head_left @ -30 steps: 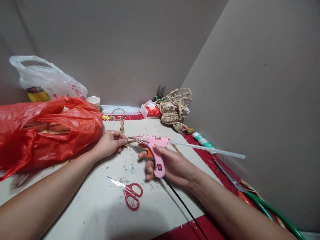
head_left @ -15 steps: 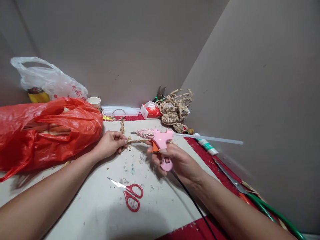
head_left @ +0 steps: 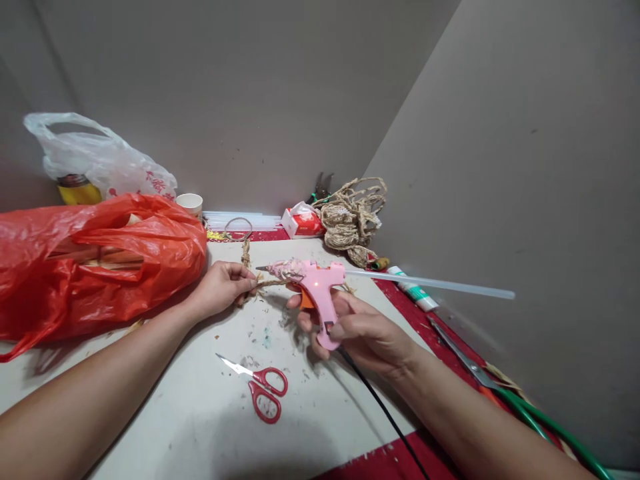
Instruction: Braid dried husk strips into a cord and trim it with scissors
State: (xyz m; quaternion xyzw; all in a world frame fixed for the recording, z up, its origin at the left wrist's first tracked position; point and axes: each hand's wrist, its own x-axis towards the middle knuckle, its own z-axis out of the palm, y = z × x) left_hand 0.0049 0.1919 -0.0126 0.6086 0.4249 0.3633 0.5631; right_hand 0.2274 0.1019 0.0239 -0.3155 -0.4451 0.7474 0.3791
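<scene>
My left hand pinches the frayed end of a braided straw rope, which runs right and passes behind the glue gun. In my right hand is a pink hot glue gun with an orange trigger, a small lit lamp and a long clear glue stick out of its back. Its nozzle points left, just above the rope end near my left fingertips. Beyond my left hand, a ring stands with rope wound below it. Red-handled scissors lie on the white board in front of me.
On the left sits a red plastic bag with sticks in it. Along the back are a paper cup, glue sticks, a tissue pack and rope bundles. Large shears and a tube lie at right.
The glue gun's nozzle has moved slightly left toward the rope end, and my right fingers have shifted lower on the handle. My left hand stays almost still.
</scene>
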